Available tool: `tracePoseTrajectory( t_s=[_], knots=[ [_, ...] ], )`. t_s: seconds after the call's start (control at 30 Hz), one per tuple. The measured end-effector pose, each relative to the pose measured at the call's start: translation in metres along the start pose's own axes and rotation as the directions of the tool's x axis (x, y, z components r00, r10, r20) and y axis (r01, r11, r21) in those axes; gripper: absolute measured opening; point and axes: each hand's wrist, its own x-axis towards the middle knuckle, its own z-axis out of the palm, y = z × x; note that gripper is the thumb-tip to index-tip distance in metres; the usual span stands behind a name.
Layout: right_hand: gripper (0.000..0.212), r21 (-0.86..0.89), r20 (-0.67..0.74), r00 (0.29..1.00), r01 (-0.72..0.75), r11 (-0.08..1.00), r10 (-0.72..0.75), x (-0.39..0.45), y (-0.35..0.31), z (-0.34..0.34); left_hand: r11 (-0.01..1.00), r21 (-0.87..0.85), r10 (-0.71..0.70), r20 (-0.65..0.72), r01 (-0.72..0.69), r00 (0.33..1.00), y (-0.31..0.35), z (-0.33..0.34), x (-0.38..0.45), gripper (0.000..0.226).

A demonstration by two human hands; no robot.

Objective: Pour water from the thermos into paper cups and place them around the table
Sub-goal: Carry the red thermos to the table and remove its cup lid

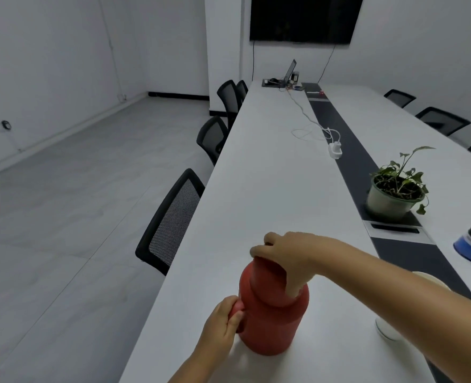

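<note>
A squat red thermos [273, 313] with a narrower cap stands upright on the near end of the long white table [270, 167], close to its left edge. The left hand [223, 324] is wrapped around the thermos handle on its left side. The right hand [286, 261] clamps down over the cap, fingers curled around it. A white paper cup [386, 331] sits to the right, mostly hidden under the right forearm; another pale rim behind the arm is hard to identify.

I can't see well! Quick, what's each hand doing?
Left hand: closed on the red plastic thermos handle.
Right hand: closed on its red lid.
</note>
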Motion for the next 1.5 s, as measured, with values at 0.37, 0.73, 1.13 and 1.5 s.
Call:
tracePoseTrajectory(
  t_s=[0.37,0.73,1.13,1.5],
  knots=[
    [0.08,-0.025,-0.034,0.999,0.031,0.999,-0.032,-0.001,0.0,0.003,1.0,0.014,-0.014,-0.006,0.014,1.0,0.006,-0.002,-0.004,0.021],
    [0.083,0.731,-0.479,0.845,0.234,0.641,0.238,-0.04,0.063,0.062,0.999,-0.037,0.035,-0.072,-0.037,0.997,0.003,0.002,-0.005,0.031],
    [0.094,0.905,0.005,0.544,0.354,-0.234,0.839,0.049,0.064,0.233,0.994,-0.01,0.105,-0.213,-0.109,0.971,-0.011,0.018,-0.003,0.022],
    [0.097,0.991,-0.132,0.39,0.031,0.13,0.911,0.089,0.063,0.251,0.987,0.003,0.153,-0.318,-0.16,0.936,-0.017,0.025,-0.004,0.017]
  ],
)
